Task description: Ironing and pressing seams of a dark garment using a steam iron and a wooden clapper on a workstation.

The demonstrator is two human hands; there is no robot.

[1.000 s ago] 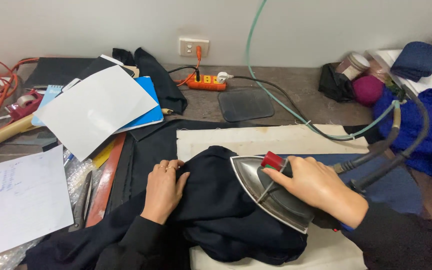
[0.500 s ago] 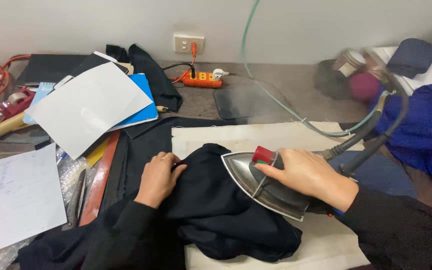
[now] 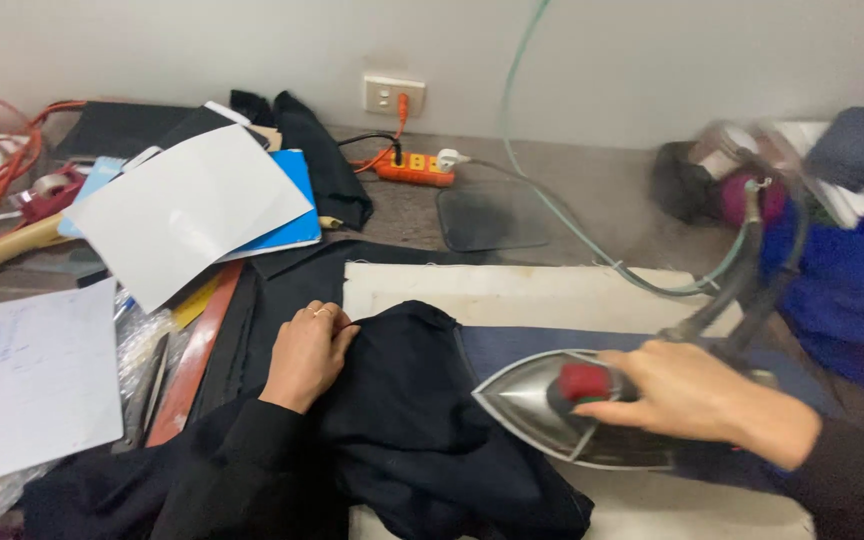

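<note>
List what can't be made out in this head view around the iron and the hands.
- Iron: its handle is covered by the right hand, its soleplate faces down.
- Things at the right rear: motion blur.
- Black garment: cut off by the bottom edge.
- Left hand: fingertips sunk in cloth folds.

Steam iron (image 3: 577, 410) has slid off the black garment (image 3: 422, 430), rightward with the right hand (image 3: 697, 395) whose grip is on its handle. One second ago its soleplate lay on the garment; now its tip sits just beside the cloth edge, over the blue-grey pad. Left hand (image 3: 307, 350) has shifted slightly along the garment fold. The hoses rising behind the right hand now show motion blur.
</note>
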